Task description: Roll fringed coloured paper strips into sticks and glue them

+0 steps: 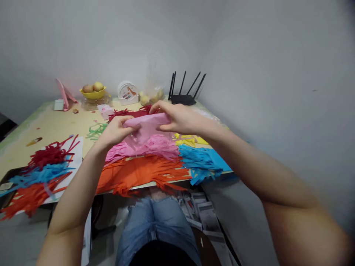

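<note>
Between my two hands a sheet of pink tissue paper (146, 125) is held up over the table. My left hand (115, 130) pinches its left edge, and my right hand (177, 117) grips the right edge between thumb and fingers. Just below lies fringed pink tissue paper (146, 147); whether it joins the held sheet I cannot tell. Nearer to me spreads fringed orange paper (138, 170). Fringed blue paper (203, 159) and some yellow paper (191, 140) are to the right. Behind my hands lies dark red fringed paper (130, 113).
Red, blue and orange strips (50, 170) form a pile at the left table edge. Along the back stand a pink stand (65, 96), a yellow bowl (94, 94) with round produce, a white holder (128, 94) and a black router (183, 99). A wall (277, 92) rises at the right.
</note>
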Motion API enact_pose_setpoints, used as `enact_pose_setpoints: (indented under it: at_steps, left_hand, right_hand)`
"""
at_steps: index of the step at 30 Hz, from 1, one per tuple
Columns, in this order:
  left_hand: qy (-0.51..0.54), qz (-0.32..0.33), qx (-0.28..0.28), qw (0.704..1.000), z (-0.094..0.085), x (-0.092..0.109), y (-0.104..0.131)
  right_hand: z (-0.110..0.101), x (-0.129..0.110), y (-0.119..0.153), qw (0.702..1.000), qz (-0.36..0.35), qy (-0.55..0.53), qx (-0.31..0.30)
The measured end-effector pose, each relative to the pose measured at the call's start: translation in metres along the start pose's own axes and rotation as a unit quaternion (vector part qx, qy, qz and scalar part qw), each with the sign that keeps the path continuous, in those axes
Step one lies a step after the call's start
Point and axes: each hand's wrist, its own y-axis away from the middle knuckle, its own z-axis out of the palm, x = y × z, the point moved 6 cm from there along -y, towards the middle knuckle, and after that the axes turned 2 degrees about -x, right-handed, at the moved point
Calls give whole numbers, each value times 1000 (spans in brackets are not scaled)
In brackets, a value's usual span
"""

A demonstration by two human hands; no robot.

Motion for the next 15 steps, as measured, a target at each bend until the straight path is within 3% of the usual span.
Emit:
enact_pose_setpoints:
  at_steps: [3, 9, 15]
  left_hand:
    - [28, -21, 3, 999, -6, -4, 10]
    - [112, 34, 64, 991, -21, -5, 29]
    - [172, 17, 37, 984, -20, -9, 44]
  right_hand:
    - [11, 4, 5, 998, 0, -67, 19]
    - [11, 1, 19, 974, -71, -189, 101]
    - [15, -3, 26, 952, -140, -269, 39]
